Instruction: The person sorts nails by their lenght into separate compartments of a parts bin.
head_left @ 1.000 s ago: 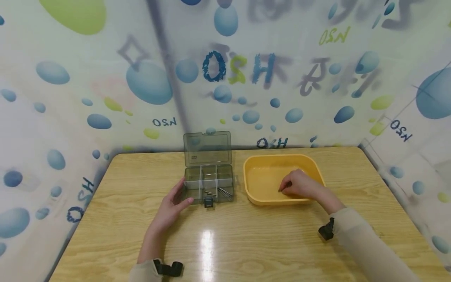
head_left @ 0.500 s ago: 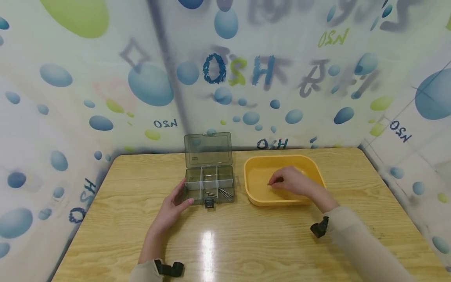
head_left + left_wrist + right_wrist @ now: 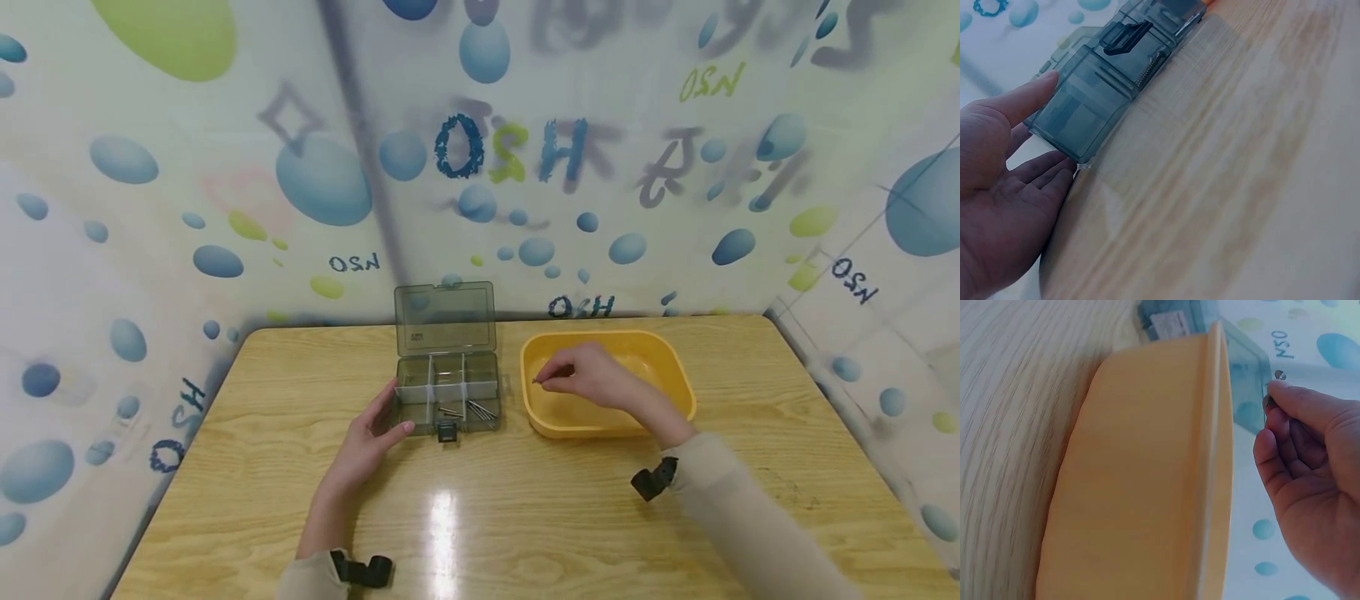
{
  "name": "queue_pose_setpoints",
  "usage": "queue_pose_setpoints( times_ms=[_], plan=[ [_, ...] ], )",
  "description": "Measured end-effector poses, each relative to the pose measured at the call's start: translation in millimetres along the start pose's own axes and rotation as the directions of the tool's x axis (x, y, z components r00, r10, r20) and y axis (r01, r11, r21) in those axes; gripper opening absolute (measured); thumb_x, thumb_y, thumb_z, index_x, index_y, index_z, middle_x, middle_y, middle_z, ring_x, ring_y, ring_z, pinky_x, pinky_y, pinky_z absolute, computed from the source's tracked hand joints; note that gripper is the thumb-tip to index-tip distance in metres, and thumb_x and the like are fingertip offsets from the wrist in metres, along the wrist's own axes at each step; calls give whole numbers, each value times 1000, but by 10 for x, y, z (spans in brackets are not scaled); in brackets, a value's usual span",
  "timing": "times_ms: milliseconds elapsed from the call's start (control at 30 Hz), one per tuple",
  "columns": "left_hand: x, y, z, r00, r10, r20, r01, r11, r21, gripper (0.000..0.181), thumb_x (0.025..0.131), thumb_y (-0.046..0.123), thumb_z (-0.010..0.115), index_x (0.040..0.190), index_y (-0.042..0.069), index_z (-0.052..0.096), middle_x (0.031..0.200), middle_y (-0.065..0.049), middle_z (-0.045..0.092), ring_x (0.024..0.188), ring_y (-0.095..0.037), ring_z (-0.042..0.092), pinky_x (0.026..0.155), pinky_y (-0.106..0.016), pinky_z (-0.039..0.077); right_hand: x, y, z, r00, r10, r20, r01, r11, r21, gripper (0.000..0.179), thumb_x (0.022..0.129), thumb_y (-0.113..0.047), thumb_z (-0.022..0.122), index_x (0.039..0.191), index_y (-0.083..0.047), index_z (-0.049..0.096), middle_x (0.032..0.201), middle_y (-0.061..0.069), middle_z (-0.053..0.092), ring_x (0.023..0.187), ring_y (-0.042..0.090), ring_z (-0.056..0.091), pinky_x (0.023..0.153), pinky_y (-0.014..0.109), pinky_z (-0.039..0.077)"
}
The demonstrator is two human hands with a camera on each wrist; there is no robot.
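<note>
Over the left part of the yellow tray (image 3: 564, 430), my right hand (image 3: 592, 377) pinches a small metal screw (image 3: 1280, 374) between thumb and fingertips. In the right wrist view its round head shows beyond the thumb, with another bit of dark metal at the fingertips. My left hand (image 3: 369, 440) rests against the left side of a smoky clear compartment box (image 3: 1079, 112), thumb at the front corner and fingers along the side. The box's lid (image 3: 446, 318) stands raised at the back. Slim metal screws (image 3: 481, 411) lie in the front right compartment, and more in the front middle one.
The wooden table (image 3: 510, 508) has its back edge near a wall (image 3: 645, 200) printed with blue and green drops. A black latch (image 3: 447, 431) hangs at the box's front. The tray stands just right of the box, with a narrow gap between them.
My right hand has moved left and slightly up across the tray toward the box, still pinching the small screw. The left hand, box and tray have stayed in place.
</note>
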State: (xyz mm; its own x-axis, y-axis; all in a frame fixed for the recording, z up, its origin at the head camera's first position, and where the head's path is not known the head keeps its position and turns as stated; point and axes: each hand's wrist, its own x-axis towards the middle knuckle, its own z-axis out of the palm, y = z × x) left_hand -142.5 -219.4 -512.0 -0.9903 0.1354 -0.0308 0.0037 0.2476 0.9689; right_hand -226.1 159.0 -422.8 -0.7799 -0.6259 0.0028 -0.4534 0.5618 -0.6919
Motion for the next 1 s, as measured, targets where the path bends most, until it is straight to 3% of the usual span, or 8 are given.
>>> queue_pose_setpoints(
  times_ms=[467, 1000],
  plan=[
    [-1, 6, -2, 1000, -12, 4, 12, 1000, 4, 76, 100, 13, 69, 163, 7, 26, 168, -17, 19, 154, -37, 18, 123, -48, 19, 255, -205, 190, 997, -72, -5, 72, 997, 7, 11, 93, -9, 77, 102, -6, 81, 95, -3, 76, 88, 14, 68, 77, 31, 58],
    [-2, 13, -7, 1000, -14, -5, 14, 999, -29, 75, 99, 10, 69, 162, 6, 28, 168, -18, 21, 154, -35, 18, 124, -44, 18, 671, -527, 601, 987, -110, 118, 96, 988, 120, 12, 96, -9, 73, 105, -5, 79, 98, -1, 75, 84, 6, 66, 75, 22, 57]
  ],
)
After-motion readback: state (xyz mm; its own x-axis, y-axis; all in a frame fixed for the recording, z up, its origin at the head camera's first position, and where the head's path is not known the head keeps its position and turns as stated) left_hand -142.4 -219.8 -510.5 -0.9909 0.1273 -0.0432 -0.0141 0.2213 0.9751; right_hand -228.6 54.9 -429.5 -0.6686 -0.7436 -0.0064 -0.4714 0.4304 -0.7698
